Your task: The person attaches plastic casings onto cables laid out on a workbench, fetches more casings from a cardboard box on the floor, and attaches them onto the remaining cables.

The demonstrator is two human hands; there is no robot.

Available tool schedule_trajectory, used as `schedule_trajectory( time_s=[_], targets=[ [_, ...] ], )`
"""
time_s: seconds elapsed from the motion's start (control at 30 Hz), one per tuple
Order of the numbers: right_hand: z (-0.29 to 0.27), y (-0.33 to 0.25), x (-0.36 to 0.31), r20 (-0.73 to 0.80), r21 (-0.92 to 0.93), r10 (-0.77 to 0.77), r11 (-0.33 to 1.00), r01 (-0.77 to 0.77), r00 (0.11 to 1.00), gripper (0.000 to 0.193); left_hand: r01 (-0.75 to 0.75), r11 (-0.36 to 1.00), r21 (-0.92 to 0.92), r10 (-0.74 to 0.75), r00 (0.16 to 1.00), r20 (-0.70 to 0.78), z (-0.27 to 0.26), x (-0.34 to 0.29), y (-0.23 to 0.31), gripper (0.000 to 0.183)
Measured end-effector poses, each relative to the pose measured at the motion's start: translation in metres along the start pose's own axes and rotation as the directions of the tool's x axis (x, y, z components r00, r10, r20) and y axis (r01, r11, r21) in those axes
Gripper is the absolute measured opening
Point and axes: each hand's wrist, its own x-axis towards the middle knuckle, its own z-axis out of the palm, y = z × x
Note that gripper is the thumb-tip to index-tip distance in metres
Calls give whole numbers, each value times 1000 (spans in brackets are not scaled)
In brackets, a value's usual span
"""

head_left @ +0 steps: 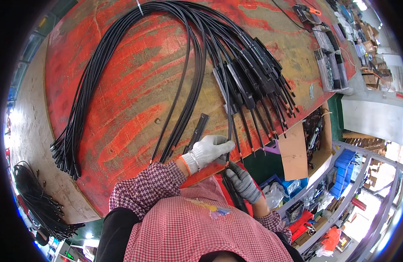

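My left hand (207,152), in a white glove, is closed around a thin black cable (229,124) close to its lower end, at the table's near edge. Just below it my right hand (244,183), in a grey glove, grips a dark tube-shaped thing (233,193). The cable's end meets this thing between the two hands; whether it sits inside cannot be made out. The cable belongs to a large arched bundle of black cables (118,37), bound with a white tie (139,8). Several carry flat black blocks (249,83). A loose black block (199,131) lies beside my left hand.
The worn red table (131,118) bears the bundle. Another heap of black cables (33,192) hangs at far left. Clear bins (330,70) stand at the right edge. Below right are a cardboard box (293,153), blue crates (342,172) and a grey metal rack (363,174).
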Motion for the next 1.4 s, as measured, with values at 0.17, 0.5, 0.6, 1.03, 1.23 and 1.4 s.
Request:
schedule_trajectory(
  time_s=[0.17,0.5,0.6,1.03,1.23,1.4],
  targets=[
    [3,-1,10,-141,-358,-91,933,35,986,51,15,1000,-13,-13,993,116,-4,9,9,42],
    [-30,-51,84,-352,-188,-333,941,282,875,50,-267,803,533,369,925,-93,-30,11,52,37],
    [-58,-86,128,-275,-334,-401,892,304,874,56,-175,807,564,378,887,-265,-50,-11,63,36],
    [-37,-192,190,-124,-927,-744,322,190,657,51,425,161,891,512,735,-443,-70,-42,-19,57],
    [53,-73,125,-150,-717,-35,692,-85,988,105,150,606,781,308,861,-404,-77,-46,-1,43],
    [63,-29,108,-299,-658,-299,752,31,906,83,33,999,-24,-31,997,66,-103,-32,-22,20]
  ],
)
